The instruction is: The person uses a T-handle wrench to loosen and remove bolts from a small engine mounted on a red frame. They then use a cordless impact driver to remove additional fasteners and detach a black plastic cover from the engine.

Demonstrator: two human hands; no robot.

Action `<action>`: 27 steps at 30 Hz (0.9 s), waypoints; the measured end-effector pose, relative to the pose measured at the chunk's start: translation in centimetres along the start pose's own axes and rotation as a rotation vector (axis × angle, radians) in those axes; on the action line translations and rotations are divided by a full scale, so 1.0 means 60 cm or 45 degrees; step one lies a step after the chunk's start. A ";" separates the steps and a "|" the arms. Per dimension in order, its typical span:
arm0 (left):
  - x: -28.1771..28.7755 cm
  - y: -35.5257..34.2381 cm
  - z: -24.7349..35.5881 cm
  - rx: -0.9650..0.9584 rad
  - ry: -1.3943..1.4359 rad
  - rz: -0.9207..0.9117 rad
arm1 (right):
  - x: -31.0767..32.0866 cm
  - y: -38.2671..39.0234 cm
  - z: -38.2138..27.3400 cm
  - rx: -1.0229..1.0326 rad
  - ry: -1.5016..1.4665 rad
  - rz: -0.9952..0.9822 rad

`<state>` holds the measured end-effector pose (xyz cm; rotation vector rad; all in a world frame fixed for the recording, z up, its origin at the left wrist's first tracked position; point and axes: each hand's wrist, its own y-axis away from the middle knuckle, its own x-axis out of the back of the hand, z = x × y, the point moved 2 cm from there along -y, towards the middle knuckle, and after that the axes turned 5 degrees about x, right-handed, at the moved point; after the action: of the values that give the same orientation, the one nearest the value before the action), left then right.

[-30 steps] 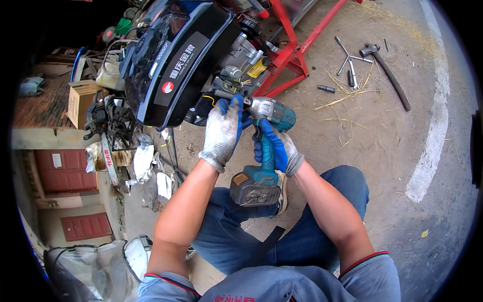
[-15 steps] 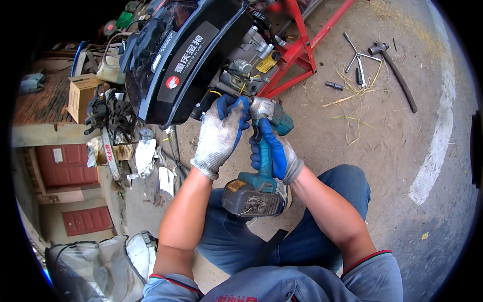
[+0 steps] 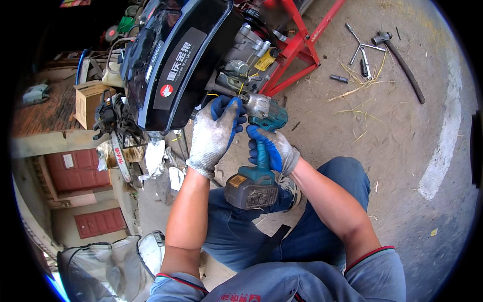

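In the head view, the left hand (image 3: 211, 135), in a grey-and-blue knit glove, is reaching to the near side of the grey metal engine (image 3: 246, 46), its fingers curling beside the tool's nose; whether they are pinching anything is hidden. The right hand (image 3: 282, 152), gloved alike, is gripping the handle of the teal cordless impact driver (image 3: 270, 116), which is lying between the hands, nose toward the engine, dark battery end nearer the person. Compared with half a second ago, the right thumb is sitting farther left across the top of the handle, while the driver is keeping nearly the same place against the engine; this is suggesting a shifted grip, with work staying at one spot. The black plastic cover (image 3: 188, 65) is standing left, the red metal frame (image 3: 302, 58) far right, and a wooden-handled hammer (image 3: 405, 65) is lying farther right.
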<state>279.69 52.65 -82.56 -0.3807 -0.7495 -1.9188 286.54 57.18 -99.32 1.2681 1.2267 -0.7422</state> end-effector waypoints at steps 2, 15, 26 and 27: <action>-0.001 -0.003 -0.003 -0.011 0.006 -0.001 | 0.004 -0.002 0.000 -0.013 -0.028 0.011; -0.004 0.001 0.000 0.008 0.087 -0.008 | 0.007 0.011 -0.014 0.012 0.043 0.006; -0.008 0.007 -0.003 -0.013 0.117 -0.006 | 0.010 0.013 -0.020 -0.029 0.052 0.003; -0.009 0.008 -0.003 -0.044 0.101 -0.021 | 0.010 0.013 -0.021 -0.031 0.059 -0.001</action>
<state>280.35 52.81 -82.85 -0.3183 -0.6699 -1.9526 287.08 58.66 -99.50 1.2710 1.2703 -0.7003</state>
